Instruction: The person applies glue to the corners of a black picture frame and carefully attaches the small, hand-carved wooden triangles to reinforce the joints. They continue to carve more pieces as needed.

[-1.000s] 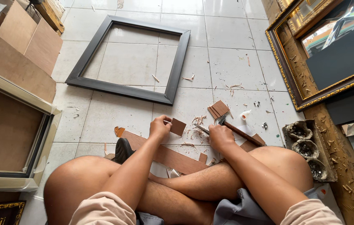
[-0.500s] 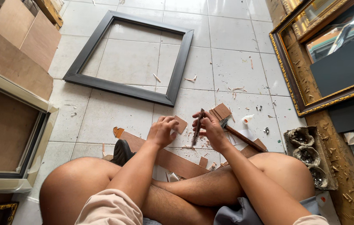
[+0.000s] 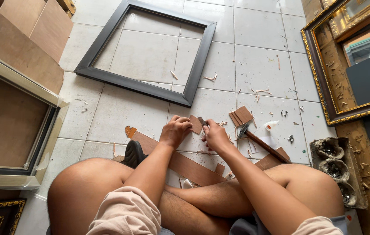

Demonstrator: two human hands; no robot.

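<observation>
On the tiled floor [image 3: 119, 109], a small brown wooden piece [image 3: 195, 125] is pinched in the curled fingers of the left hand [image 3: 175, 131]. A small blade [image 3: 203, 122] is gripped by the closed right hand [image 3: 216, 135], touching the piece. A hammer [image 3: 261, 143] is seen just beside.

Blade tool [image 3: 203, 122] mostly hidden by right hand [image 3: 215, 135]; gilt frame [image 3: 324, 87] cropped.

**Browns, blacks and gilt on pale tile**

The square wooden frame [image 3: 143, 85] is showing matte black; the small flat wood piece [image 3: 195, 124] is showing reddish brown; the long board [image 3: 180, 163] is wearing the same brown; the ornate carved frame [image 3: 324, 82] is gleaming gold, patterned; the tiled floor [image 3: 259, 65] is showing pale grey.
</observation>
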